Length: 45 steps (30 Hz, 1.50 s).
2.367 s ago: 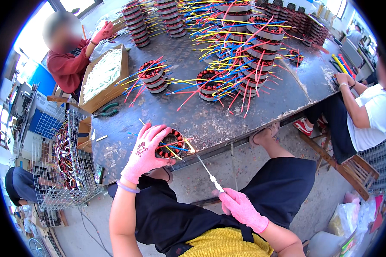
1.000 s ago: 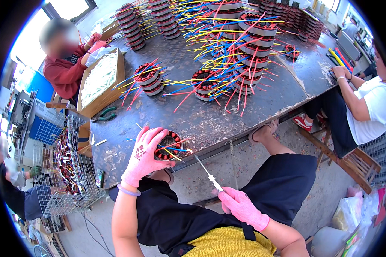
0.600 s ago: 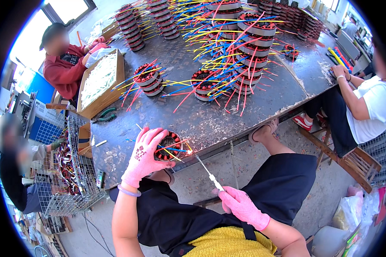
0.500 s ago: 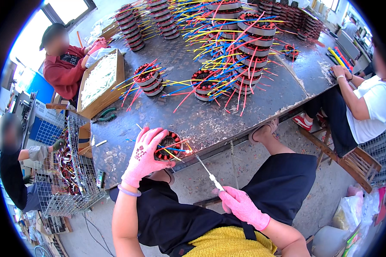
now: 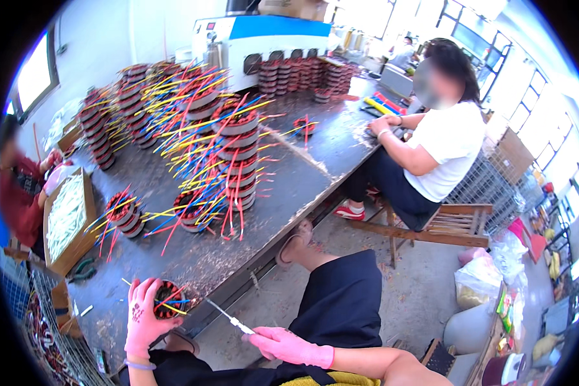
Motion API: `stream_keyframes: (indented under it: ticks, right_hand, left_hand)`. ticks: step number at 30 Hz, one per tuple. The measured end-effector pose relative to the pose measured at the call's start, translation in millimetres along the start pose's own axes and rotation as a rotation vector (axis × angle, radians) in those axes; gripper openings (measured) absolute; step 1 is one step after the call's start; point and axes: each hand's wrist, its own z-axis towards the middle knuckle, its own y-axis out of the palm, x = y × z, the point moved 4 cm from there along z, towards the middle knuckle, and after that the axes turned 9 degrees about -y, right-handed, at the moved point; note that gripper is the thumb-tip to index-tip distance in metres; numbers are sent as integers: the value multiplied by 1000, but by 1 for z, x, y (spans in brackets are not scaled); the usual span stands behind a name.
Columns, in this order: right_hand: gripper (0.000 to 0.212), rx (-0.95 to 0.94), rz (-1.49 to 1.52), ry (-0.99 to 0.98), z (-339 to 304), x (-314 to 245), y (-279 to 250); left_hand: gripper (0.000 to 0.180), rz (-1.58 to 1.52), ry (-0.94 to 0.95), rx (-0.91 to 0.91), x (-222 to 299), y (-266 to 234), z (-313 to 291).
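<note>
At the table's near left edge, my left hand (image 5: 147, 316), in a pink glove, is closed round the side of a motor stator (image 5: 163, 293). Red, blue and yellow wires stick out of the stator's open ring toward the right. My right hand (image 5: 286, 345), also gloved in pink, grips a slim tool (image 5: 239, 325) with a white handle and a long thin metal rod. The rod points up and left, its tip a short way right of the wire ends and apart from them. My left fingertips on the far side of the stator are partly hidden.
Tall stacks of wired stators (image 5: 238, 161) stand on the dark table (image 5: 289, 193). A carton (image 5: 83, 238) of small white tubes and green-handled pliers (image 5: 82, 270) lie at left. A person in white (image 5: 453, 145) sits right; another in red (image 5: 26, 199) is at left.
The view has turned right. A bright glow where the rod met the wire ends is gone, and the rod's tip is now away from the wires. My left hand still holds the stator.
</note>
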Motion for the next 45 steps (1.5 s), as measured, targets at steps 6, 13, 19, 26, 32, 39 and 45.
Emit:
stream_keyframes:
  ticks: [6, 13, 19, 26, 32, 39, 45]
  right_hand:
    - [37, 7, 40, -64, -9, 1, -8]
    - [29, 54, 71, -84, -4, -3, 8]
    - [35, 15, 108, -12, -8, -1, 5]
    - [34, -9, -24, 10, -3, -5, 0]
    - [35, -17, 6, 31, -3, -3, -5]
    - [35, -14, 55, 26, -2, -1, -1]
    - [34, -13, 33, 25, -1, -6, 0]
  left_hand:
    - [96, 7, 74, 33, 9, 9, 3]
    - [89, 8, 69, 39, -12, 5, 0]
    - [92, -18, 74, -14, -8, -1, 5]
    - [94, -50, 43, -41, -8, 0, -2]
    - [92, -34, 28, -38, -1, -2, 0]
    - [92, -21, 12, -51, -1, -4, 0]
    - [94, -35, 47, -38, -2, -1, 1]
